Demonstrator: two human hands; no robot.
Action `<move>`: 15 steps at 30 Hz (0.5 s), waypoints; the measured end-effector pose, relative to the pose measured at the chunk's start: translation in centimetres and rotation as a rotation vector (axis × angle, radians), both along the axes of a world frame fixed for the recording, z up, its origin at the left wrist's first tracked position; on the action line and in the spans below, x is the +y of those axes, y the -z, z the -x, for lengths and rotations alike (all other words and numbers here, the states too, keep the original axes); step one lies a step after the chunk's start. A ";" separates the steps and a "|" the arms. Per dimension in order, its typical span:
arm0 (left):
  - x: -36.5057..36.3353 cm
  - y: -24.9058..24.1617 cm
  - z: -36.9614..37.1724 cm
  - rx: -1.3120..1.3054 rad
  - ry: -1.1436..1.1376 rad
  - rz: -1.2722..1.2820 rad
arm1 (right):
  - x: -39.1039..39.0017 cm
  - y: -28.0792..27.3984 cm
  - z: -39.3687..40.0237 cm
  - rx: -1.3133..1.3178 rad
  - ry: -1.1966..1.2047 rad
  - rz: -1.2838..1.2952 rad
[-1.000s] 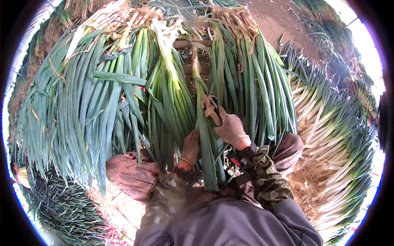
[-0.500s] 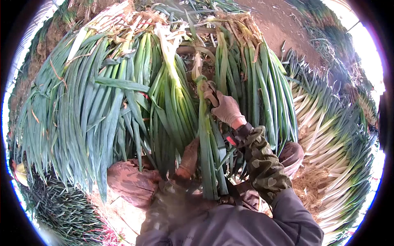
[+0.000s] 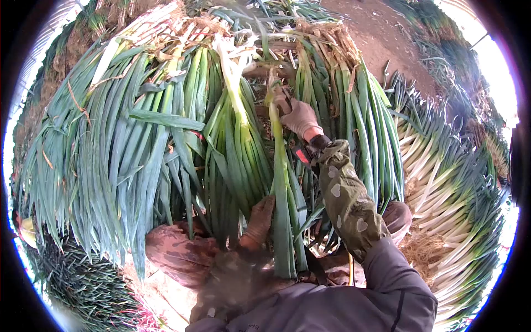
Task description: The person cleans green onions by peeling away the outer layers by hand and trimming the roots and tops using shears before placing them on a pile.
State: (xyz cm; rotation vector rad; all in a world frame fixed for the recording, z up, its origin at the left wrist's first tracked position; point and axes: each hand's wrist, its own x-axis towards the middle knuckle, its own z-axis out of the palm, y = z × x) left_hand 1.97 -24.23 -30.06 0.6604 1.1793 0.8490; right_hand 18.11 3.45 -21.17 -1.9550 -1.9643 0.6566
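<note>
My right hand, in a pale glove, is closed around the upper part of a green onion stalk. Its long leaves hang down toward my lap. My left hand, gloved in brown, is lower down beside the leaves; its fingers point up and blur into the shade, and what they hold, if anything, is hidden. Left of the held stalk hangs a bunch with a white stem and bright green leaves. Another bunch of green onions hangs to the right of my right hand.
A large heap of green onions fills the left, roots at the top. Rows of white-stemmed onions lie at the right. Dark leaf ends fill the lower left. Bare soil shows at the top right.
My right hand has moved slightly up and left with the stalk. My left hand has shifted a little to the right, beside the stalk's leaves.
</note>
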 end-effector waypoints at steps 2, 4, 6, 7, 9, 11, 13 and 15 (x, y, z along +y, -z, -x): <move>0.3 -3.4 -0.2 -0.005 -0.014 0.018 | -0.7 -1.2 -0.3 0.050 -0.034 -0.014; 0.9 -5.3 -0.7 0.011 -0.006 -0.045 | -2.0 -1.9 -1.2 0.139 -0.028 0.088; 1.1 -5.5 -1.4 0.085 -0.001 -0.142 | -5.2 -2.4 -2.4 0.176 -0.051 0.079; 1.2 -5.2 -1.9 0.151 0.001 -0.209 | -7.3 -2.7 -3.1 0.193 -0.062 0.076; 1.2 -5.4 -2.4 0.289 0.017 -0.309 | -12.2 -3.3 -4.6 0.210 -0.098 0.094; 1.4 -6.7 -2.9 0.430 0.051 -0.380 | -17.2 -3.6 -5.9 0.229 -0.148 0.019; 1.5 -7.1 -3.2 0.541 0.090 -0.420 | -21.7 -5.3 -6.6 0.274 -0.122 0.073; 1.5 -7.8 -3.6 0.636 0.122 -0.436 | -24.3 -7.2 -6.8 0.203 -0.135 0.235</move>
